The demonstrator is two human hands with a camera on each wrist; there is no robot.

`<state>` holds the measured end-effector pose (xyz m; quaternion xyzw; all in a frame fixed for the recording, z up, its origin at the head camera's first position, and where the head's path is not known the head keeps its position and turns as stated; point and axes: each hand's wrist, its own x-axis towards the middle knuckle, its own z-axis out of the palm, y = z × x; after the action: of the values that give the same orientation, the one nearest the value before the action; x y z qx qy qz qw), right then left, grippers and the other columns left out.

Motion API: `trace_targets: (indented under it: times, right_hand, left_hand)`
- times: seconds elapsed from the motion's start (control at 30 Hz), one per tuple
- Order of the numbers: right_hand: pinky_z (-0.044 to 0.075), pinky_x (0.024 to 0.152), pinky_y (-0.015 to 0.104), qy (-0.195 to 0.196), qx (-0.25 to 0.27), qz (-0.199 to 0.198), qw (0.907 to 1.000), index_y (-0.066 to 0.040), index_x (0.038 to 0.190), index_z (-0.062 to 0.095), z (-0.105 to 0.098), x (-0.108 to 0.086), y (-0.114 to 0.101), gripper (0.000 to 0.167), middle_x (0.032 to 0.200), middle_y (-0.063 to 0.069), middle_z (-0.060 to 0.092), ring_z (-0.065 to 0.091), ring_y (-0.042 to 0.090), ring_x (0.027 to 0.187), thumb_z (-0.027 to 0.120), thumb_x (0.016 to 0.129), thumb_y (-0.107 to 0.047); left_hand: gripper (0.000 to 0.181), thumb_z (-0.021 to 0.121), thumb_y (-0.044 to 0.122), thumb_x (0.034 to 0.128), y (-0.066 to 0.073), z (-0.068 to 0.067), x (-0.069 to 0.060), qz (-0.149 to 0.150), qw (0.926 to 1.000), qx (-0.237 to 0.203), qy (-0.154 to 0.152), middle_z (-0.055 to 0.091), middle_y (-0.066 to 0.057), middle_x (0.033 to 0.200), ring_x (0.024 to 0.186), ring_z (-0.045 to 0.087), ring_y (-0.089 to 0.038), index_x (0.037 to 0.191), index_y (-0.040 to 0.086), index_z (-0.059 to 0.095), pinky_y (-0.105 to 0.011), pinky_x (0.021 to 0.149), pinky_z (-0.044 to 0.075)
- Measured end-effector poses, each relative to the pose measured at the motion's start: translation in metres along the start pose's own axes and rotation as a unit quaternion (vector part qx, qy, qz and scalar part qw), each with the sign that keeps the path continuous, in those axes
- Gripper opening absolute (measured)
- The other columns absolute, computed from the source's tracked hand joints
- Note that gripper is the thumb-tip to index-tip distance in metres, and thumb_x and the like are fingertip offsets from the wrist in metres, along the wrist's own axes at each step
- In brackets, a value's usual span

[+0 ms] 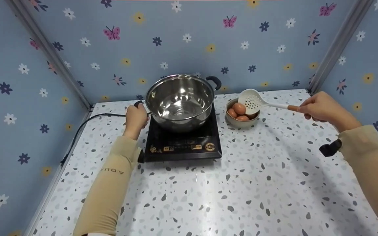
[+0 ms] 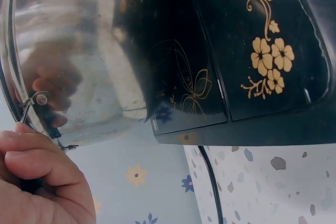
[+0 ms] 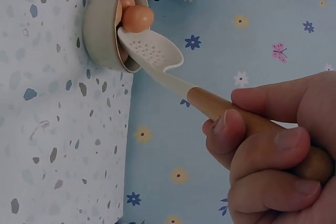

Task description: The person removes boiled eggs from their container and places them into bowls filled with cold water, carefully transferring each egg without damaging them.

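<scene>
A stainless steel pot (image 1: pixel 179 108) with dark handles sits on a black induction cooker (image 1: pixel 182 149). My left hand (image 1: pixel 136 116) grips the pot's left handle; the left wrist view shows the curled fingers (image 2: pixel 47 169) beside the shiny pot wall. My right hand (image 1: pixel 322 106) holds a white slotted spoon (image 1: pixel 253 101) by its wooden handle (image 3: pixel 210 102). The spoon's perforated head dips into a small beige bowl (image 1: pixel 241 123) right of the cooker. Several brown eggs lie in the bowl, and one egg (image 3: pixel 138 19) rests against the spoon head's edge.
A speckled white table (image 1: pixel 228 196) bears the cooker and bowl. Behind and at both sides rise blue flowered panels (image 1: pixel 189 39). A black cord (image 1: pixel 87 121) runs from behind the cooker toward the table's left edge.
</scene>
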<state>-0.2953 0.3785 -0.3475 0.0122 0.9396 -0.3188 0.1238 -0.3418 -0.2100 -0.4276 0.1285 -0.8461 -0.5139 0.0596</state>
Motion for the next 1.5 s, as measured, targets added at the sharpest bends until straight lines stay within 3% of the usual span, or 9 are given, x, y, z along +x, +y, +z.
trace_targets:
  times: [0.23, 0.47, 0.77, 1.07, 1.3, 1.5]
  right_hand:
    - [0.043, 0.052, 0.032, 0.019, -0.013, 0.0, 0.9997, 0.016, 0.132, 0.066, -0.007, -0.003, -0.003, 0.043, 0.074, 0.002, 0.067, 0.046, 0.015, 0.056, 0.06, 0.108, -0.02]
    - [0.04, 0.05, 0.03, 0.026, 0.008, 0.007, 0.9996, 0.014, 0.136, 0.065, -0.014, -0.006, -0.003, 0.046, 0.075, 0.001, 0.067, 0.044, 0.013, 0.055, 0.059, 0.111, -0.025]
    - [0.039, 0.05, 0.03, 0.045, 0.049, 0.003, 0.9978, 0.011, 0.139, 0.064, -0.018, -0.009, -0.017, 0.048, 0.076, -0.002, 0.067, 0.044, 0.011, 0.054, 0.058, 0.112, -0.028]
    - [0.037, 0.048, 0.029, 0.073, 0.065, -0.023, 0.9949, 0.011, 0.14, 0.064, -0.022, -0.013, -0.042, 0.049, 0.073, -0.005, 0.066, 0.042, 0.009, 0.05, 0.06, 0.113, -0.029]
    - [0.039, 0.049, 0.026, 0.064, 0.078, -0.04, 0.9941, 0.01, 0.141, 0.064, -0.023, -0.013, -0.066, 0.049, 0.074, -0.005, 0.067, 0.044, 0.008, 0.053, 0.062, 0.112, -0.03]
    - [0.037, 0.048, 0.025, 0.055, 0.079, -0.052, 0.994, 0.008, 0.139, 0.067, -0.021, -0.011, -0.085, 0.045, 0.073, -0.004, 0.068, 0.042, 0.008, 0.051, 0.063, 0.111, -0.027]
  left_hand:
    - [0.038, 0.03, 0.03, 0.1179, -0.001, 0.0, 0.001, 0.001, 0.9998, 0.017, 0.001, 0.054, 0.007, 0.06, 0.043, 0.045, -0.007, 0.121, -0.003, 0.05, -0.024, 0.049, 0.042]
    - [0.039, 0.03, 0.029, 0.1178, -0.002, 0.001, 0.002, -0.002, 1.0, 0.0, -0.007, 0.054, 0.007, 0.06, 0.041, 0.044, -0.007, 0.125, -0.005, 0.048, -0.024, 0.047, 0.041]
    - [0.036, 0.029, 0.029, 0.1176, -0.004, 0.0, 0.005, -0.007, 0.9999, -0.009, -0.009, 0.056, 0.007, 0.056, 0.038, 0.043, -0.006, 0.113, 0.0, 0.05, -0.023, 0.046, 0.041]
    - [0.033, 0.03, 0.028, 0.1174, -0.001, 0.001, 0.003, -0.004, 0.9999, -0.014, -0.006, 0.055, 0.007, 0.056, 0.038, 0.042, -0.005, 0.1, 0.007, 0.048, -0.022, 0.045, 0.04]
    - [0.033, 0.031, 0.029, 0.1171, 0.0, 0.001, 0.003, -0.006, 1.0, -0.001, 0.004, 0.055, 0.007, 0.055, 0.039, 0.044, -0.006, 0.099, 0.008, 0.048, -0.023, 0.045, 0.04]
    - [0.033, 0.029, 0.029, 0.1178, -0.002, 0.001, 0.003, -0.007, 0.9999, -0.009, -0.007, 0.055, 0.007, 0.057, 0.04, 0.043, -0.006, 0.102, 0.008, 0.048, -0.023, 0.045, 0.04]
